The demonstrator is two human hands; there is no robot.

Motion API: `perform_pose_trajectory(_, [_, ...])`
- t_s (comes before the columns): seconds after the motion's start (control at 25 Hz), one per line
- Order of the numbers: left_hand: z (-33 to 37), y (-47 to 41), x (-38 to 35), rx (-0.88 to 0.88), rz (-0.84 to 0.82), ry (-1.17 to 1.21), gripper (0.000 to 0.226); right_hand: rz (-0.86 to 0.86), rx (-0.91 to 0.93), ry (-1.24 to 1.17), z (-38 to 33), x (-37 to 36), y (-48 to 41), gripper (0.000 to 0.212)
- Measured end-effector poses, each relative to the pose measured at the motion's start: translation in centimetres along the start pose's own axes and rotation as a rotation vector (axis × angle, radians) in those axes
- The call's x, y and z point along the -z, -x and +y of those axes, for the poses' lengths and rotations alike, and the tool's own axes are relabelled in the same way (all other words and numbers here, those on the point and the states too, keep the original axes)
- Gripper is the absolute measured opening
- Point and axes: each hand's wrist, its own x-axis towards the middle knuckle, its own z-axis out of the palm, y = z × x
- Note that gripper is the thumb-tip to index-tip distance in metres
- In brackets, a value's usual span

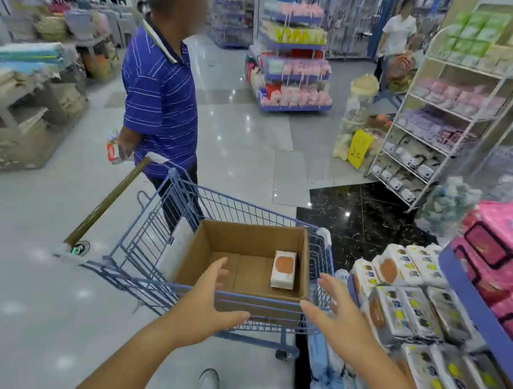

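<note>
Cardboard forms the box [259, 308]. Over its near rim hover the left grip [211, 300] and right grip [334, 318], both released, fingers spread, holding nothing. Just right of the right grip, shelf packs [409, 299] stand crowded along the shelf edge. One pack [284, 269] lies flat on the box floor against its right wall. The step looks like filling the box. Best to take the nearest shelf pack by its long sides, lower it flat and set it flush against the pack, building rows leftward. The cart [218, 203] is on wheels, so set down gently. A shopper [162, 96] stands close by its far left corner.
</note>
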Motion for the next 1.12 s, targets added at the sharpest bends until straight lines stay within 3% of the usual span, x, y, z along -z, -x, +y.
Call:
perform_pose_trajectory(0.08, [-3.0,-6.2,1.2,0.056,-0.055,0.01,0.124,-0.045,-0.091,-0.036,1.7,-2.4,-5.8,0.094])
perform_pose_trajectory(0.16, [-6.4,-13.5,2.1,0.105,-0.118,0.024,0.123,-0.019,-0.232,-0.084,4.2,-5.4,-12.1,0.097])
perform_pose_trajectory(0.36, [-12.5,-28.6,2.6,0.258,-0.352,-0.037,0.114,0.211,-0.687,-0.432,9.3,-11.6,-24.8,0.069])
perform_pose_trajectory(0.52, [-16.7,-40.4,-0.2,0.247,-0.421,-0.185,0.097,0.374,-0.98,-0.779,16.3,-16.5,-33.7,0.097])
perform_pose_trajectory(0.56, [-17.5,-43.5,-1.7,0.188,-0.439,-0.249,0.087,0.442,-0.994,-0.838,19.0,-17.5,-36.0,0.093])
perform_pose_trajectory(0.72, [-19.3,-55.1,-10.1,-0.066,-0.533,-0.349,0.056,0.679,-1.126,-1.061,24.0,-17.2,-42.8,0.03])
perform_pose_trajectory(0.76, [-20.3,-57.3,-12.4,-0.104,-0.571,-0.356,0.053,0.701,-1.146,-1.11,26.4,-17.4,-43.7,0.023])
perform_pose_trajectory(0.84, [-22.5,-60.3,-16.1,-0.133,-0.652,-0.413,0.062,0.735,-1.126,-1.199,29.2,-17.6,-45.1,0.021])
perform_pose_trajectory(1.0, [-23.9,-61.5,-18.7,-0.129,-0.666,-0.634,0.101,0.763,-1.135,-1.268,33.2,-19.2,-45.5,0.02])
perform_pose_trajectory(1.04, [-24.1,-61.2,-18.6,-0.076,-0.671,-0.698,0.101,0.77,-1.131,-1.259,33.4,-19.6,-45.5,0.024])
perform_pose_trajectory(1.12, [-24.3,-60.6,-17.0,0.139,-0.711,-0.65,0.074,0.805,-1.117,-1.168,34.2,-20.4,-45.0,0.04])
